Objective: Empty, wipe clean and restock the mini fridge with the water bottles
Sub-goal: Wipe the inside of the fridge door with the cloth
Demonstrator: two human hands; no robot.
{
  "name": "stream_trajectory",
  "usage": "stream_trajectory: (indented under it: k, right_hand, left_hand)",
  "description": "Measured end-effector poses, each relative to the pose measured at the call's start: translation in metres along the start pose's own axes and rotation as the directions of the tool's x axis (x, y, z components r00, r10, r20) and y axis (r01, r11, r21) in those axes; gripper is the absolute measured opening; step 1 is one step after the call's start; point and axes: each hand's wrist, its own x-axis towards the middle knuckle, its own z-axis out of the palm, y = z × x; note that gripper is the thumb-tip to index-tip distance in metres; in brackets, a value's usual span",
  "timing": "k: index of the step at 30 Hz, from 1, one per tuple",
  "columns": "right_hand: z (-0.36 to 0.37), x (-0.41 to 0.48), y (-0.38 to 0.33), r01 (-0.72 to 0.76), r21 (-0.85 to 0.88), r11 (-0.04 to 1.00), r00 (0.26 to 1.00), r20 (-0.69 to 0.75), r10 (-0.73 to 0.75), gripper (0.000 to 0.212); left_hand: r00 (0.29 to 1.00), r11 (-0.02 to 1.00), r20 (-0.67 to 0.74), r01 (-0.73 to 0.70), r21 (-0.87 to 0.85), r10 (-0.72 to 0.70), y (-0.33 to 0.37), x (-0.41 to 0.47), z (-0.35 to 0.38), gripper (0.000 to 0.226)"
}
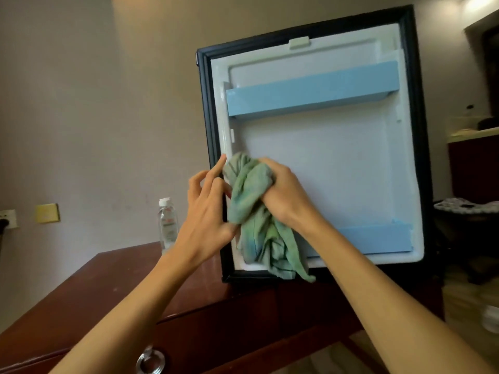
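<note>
Mini fridge door is swung open with its white inner liner facing the camera, so this looks like the wipe-down part of the job. The right hand is clamped around a bunched green cloth and presses it against the liner low on the left side, with the loose tail of the cloth hanging down past the door's bottom edge. The left hand sits right at the cloth's left edge, index finger up by the black door seal and the other fingers bent. I honestly can't tell if it's pinching the cloth or just steadying things. If I'm doing this step, I'd refold that wad into a flatter pad so more of it touches the panel, then work in overlapping passes. I'd give extra care to the corners and the ledges behind the upper blue rail and the lower blue rail, since that's where gunk probably hides. I'd also brace the door with the free hand so it doesn't swing away under pressure. One water bottle stands upright on the tabletop just left of the door, so restocking isn't done yet.
</note>
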Motion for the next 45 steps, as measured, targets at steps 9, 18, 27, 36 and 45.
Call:
stream_trajectory:
  k: [9,18,27,36,45]
  right_hand:
    - [0.013,-0.005,-0.01,-0.046,0.0,0.999,0.996,-0.074,0.046,0.017]
    - [0.002,-0.038,-0.012,-0.159,-0.243,0.957,0.943,0.248,0.22,0.032]
    - [-0.003,-0.022,-0.027,-0.357,-0.298,0.885,0.849,0.29,0.441,0.022]
    - [-0.013,-0.027,-0.024,-0.191,-0.472,0.861,0.918,0.225,0.327,0.009]
    - [0.048,-0.13,0.035,0.173,-0.884,0.433,0.969,0.075,-0.234,0.07]
  left_hand:
    - [0.971,0.842,-0.029,0.19,-0.505,-0.237,-0.003,0.01,-0.029,0.056]
    - [0.987,0.865,-0.031,0.122,-0.486,-0.156,-0.001,0.01,-0.024,0.053]
    - [0.994,0.833,0.016,0.1,-0.544,-0.109,-0.006,0.003,-0.016,0.047]
    - [0.997,0.855,0.032,0.082,-0.513,-0.077,-0.007,-0.002,-0.006,0.042]
    - [0.997,0.962,-0.014,0.067,-0.264,-0.073,-0.001,-0.013,0.008,0.068]
